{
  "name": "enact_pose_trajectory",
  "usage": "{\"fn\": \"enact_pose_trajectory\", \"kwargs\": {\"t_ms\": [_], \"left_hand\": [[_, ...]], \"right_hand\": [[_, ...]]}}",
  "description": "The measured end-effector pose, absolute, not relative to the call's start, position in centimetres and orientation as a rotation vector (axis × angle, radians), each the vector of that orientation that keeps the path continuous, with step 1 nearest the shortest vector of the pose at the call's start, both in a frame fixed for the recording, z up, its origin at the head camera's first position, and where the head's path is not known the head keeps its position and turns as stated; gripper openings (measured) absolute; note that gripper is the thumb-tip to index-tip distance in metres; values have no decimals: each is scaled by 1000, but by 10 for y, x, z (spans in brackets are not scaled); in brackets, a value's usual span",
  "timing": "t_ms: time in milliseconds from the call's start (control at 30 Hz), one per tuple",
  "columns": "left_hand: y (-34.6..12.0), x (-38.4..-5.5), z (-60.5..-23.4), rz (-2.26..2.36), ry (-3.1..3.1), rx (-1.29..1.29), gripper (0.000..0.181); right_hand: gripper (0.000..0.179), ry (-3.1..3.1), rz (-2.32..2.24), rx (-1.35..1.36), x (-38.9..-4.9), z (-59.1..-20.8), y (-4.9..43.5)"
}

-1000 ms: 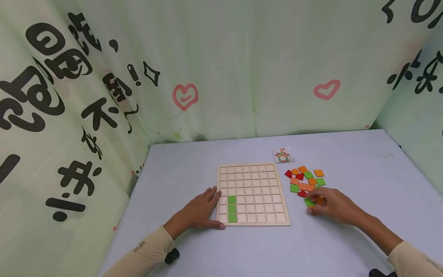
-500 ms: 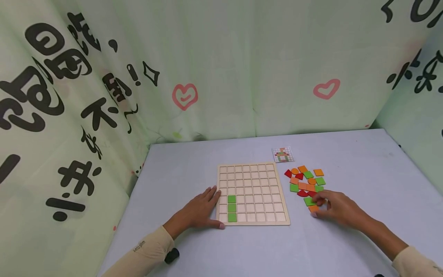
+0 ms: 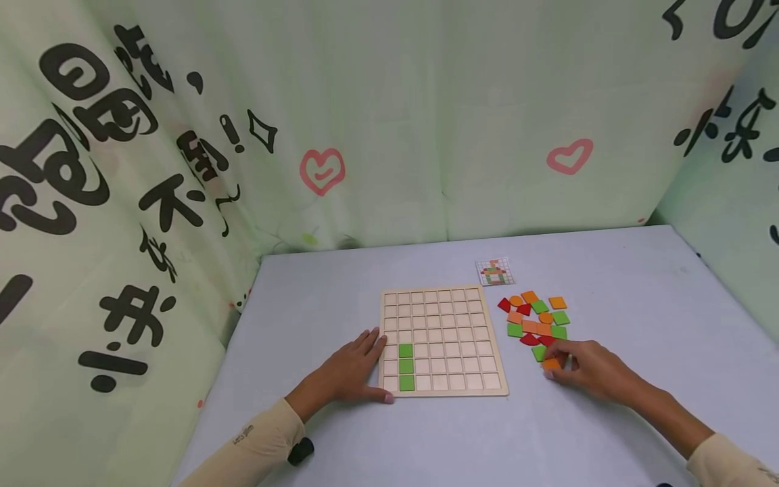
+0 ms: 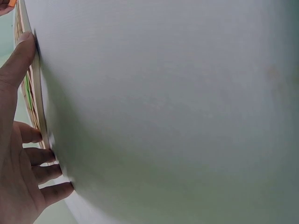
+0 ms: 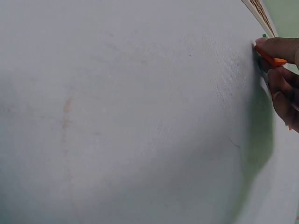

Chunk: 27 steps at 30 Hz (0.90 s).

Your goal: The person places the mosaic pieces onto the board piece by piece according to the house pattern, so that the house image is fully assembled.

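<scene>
My left hand (image 3: 348, 368) rests with straight fingers along the left edge of a wooden grid board (image 3: 449, 318); its thumb touches the lower left corner. Three green square tiles (image 3: 406, 366) stand in a column in the board's lower left cells. Right of the board, my right hand (image 3: 593, 368) pinches an orange square tile (image 3: 551, 364) between thumb and fingers, low over the table. In the right wrist view this tile (image 5: 274, 60) shows tilted at the thumb tip. A green tile (image 3: 538, 353) lies beside the fingers, partly hidden.
Several loose orange, green and red tiles (image 3: 529, 326) lie in a pile right of the board. A small pattern card (image 3: 495, 271) lies behind the board's far right corner. A pale curtain (image 3: 389, 122) hangs behind the white table (image 3: 426, 439).
My right hand let go of the green tile and shifted slightly right and nearer; the orange tile, first under the hand, is now pinched. My left hand stayed on the board.
</scene>
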State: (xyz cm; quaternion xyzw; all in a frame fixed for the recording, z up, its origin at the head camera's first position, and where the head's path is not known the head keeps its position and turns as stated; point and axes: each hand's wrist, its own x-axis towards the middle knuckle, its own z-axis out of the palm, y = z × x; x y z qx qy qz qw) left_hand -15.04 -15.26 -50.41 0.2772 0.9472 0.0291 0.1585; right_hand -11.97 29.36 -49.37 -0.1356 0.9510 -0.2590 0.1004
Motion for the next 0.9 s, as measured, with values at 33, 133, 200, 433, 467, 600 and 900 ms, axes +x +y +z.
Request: {"fn": "enact_pose_trajectory", "kwargs": {"t_ms": [33, 133, 200, 433, 467, 600, 900], "left_hand": [[-153, -151, -504, 80, 2708, 792, 115], [-153, -151, -504, 82, 2709, 794, 115], [-153, -150, -504, 85, 2708, 794, 115], [-153, -150, -504, 91, 2710, 794, 115], [-153, -150, -504, 87, 2709, 795, 115], [-153, -150, -505, 75, 2709, 793, 115], [-153, -150, -505, 63, 2711, 789, 115]], "right_hand": [[27, 2814, -768, -414, -120, -493, 293], [25, 2820, -782, -439, -120, -492, 292], [26, 2807, -803, -438, -121, -491, 291], [31, 2717, -911, -391, -123, -489, 283], [32, 2699, -934, -385, -123, -489, 282], [35, 2645, -1004, -384, -122, -488, 277], [34, 2624, -1103, -446, -125, -489, 265]]}}
